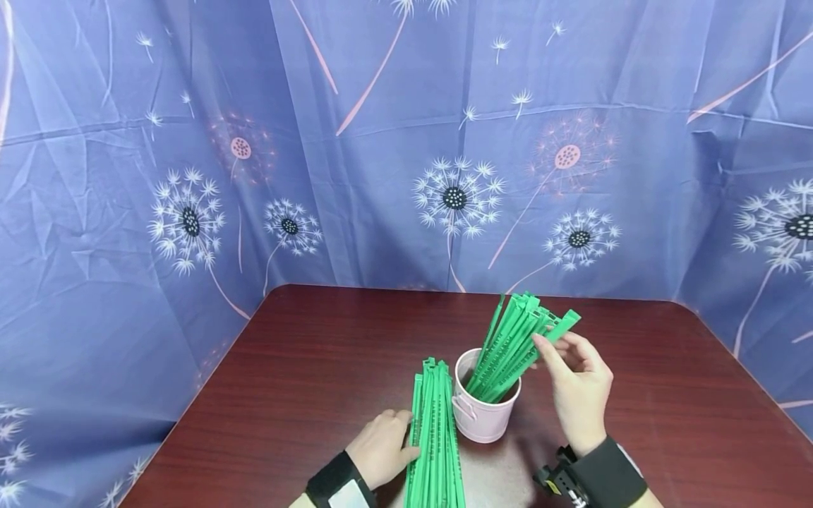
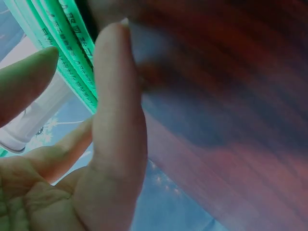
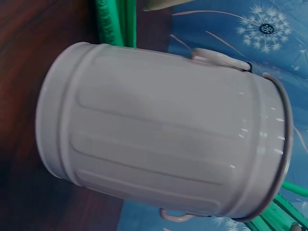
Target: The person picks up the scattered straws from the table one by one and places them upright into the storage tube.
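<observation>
A pale pink bucket [image 1: 483, 421] stands on the table, holding a leaning bunch of long green wrapped sticks [image 1: 513, 346] with dark print. My right hand [image 1: 581, 388] pinches one of these sticks near its upper end, between thumb and fingers, at the bucket's right. Left of the bucket is a second bundle of green wrapped sticks [image 1: 435, 437], pointing away from me. Against that bundle's left side rests my left hand [image 1: 381, 446], fingers extended. In the left wrist view, straight fingers [image 2: 118, 106] lie beside the printed wrappers. The bucket's ribbed side [image 3: 163, 130] fills the right wrist view.
The dark red-brown wooden table [image 1: 305, 353] has rounded far corners. Behind it and along the left hangs a blue cloth [image 1: 375, 176] with dandelion prints. The bucket has small side handles [image 3: 219, 58]. A black strap [image 1: 606, 474] with a camera sits on my right wrist.
</observation>
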